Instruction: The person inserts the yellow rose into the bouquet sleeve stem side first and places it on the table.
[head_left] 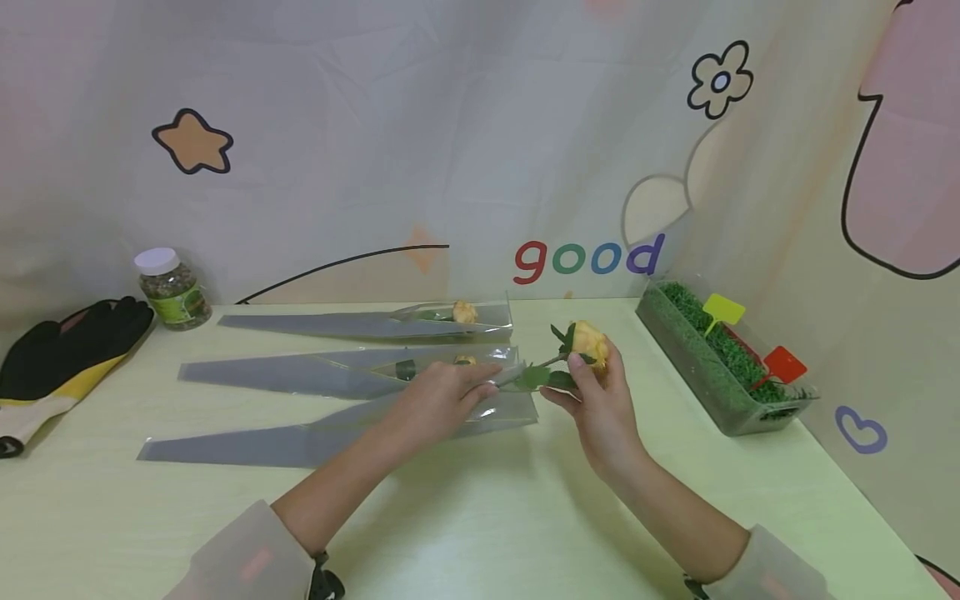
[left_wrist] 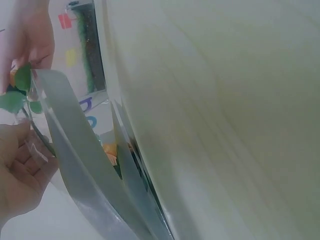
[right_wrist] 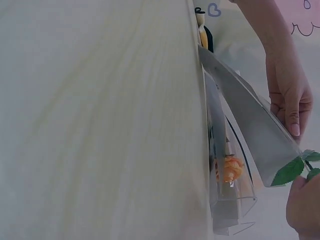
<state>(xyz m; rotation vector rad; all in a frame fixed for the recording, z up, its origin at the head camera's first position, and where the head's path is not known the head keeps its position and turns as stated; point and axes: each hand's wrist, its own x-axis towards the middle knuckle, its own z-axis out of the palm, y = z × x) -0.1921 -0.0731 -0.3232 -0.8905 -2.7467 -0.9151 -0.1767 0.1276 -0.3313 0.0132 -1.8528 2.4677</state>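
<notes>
My right hand (head_left: 606, 417) holds a yellow rose (head_left: 588, 340) just below its bloom, thumb against the green leaves. The rose's stem points left into the mouth of the nearest flower sleeve (head_left: 240, 446), a long tapered wrap with a grey back and clear front. My left hand (head_left: 438, 402) pinches that sleeve near its mouth, around the lower stem. In the left wrist view the sleeve (left_wrist: 82, 160) is raised and slanted, with the leaves (left_wrist: 22, 77) above its rim. Behind it lie two more sleeves, a middle one (head_left: 255, 375) and a far one (head_left: 322, 326), each with a rose inside.
At the right stands a clear planter box (head_left: 686, 358) of green grass with a yellow tag (head_left: 723, 308) and a red tag (head_left: 784, 364). A lidded jar (head_left: 176, 292) and a black and yellow glove (head_left: 75, 354) are at the back left. A printed curtain hangs behind the table.
</notes>
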